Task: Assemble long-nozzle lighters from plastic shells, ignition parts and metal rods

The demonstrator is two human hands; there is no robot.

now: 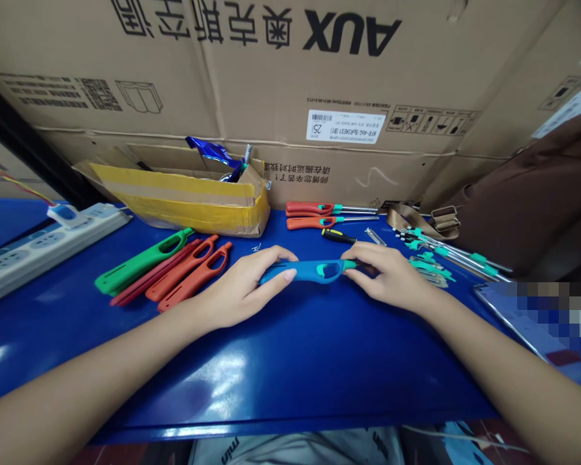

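A blue lighter (310, 271) with a teal trigger lies level between my two hands, above the blue table. My left hand (252, 284) is closed round its handle end, thumb on the near side. At the other end, by the teal collar, the fingers of my right hand (387, 274) pinch the lighter; its metal tube is mostly hidden by them. Left of my left hand lie a green lighter shell (145, 261) and several red and orange shells (193, 281). Behind my hands are a black and yellow screwdriver (339, 236) and red-orange lighters with metal tubes (314, 223).
An open carton with yellow tape (188, 200) stands at the back left, near a white power strip (53, 242). To the right lie metal tubes with teal parts (458, 252), teal triggers (430, 268) and a brown bag (532, 200). A large cardboard box (242, 84) forms the back.
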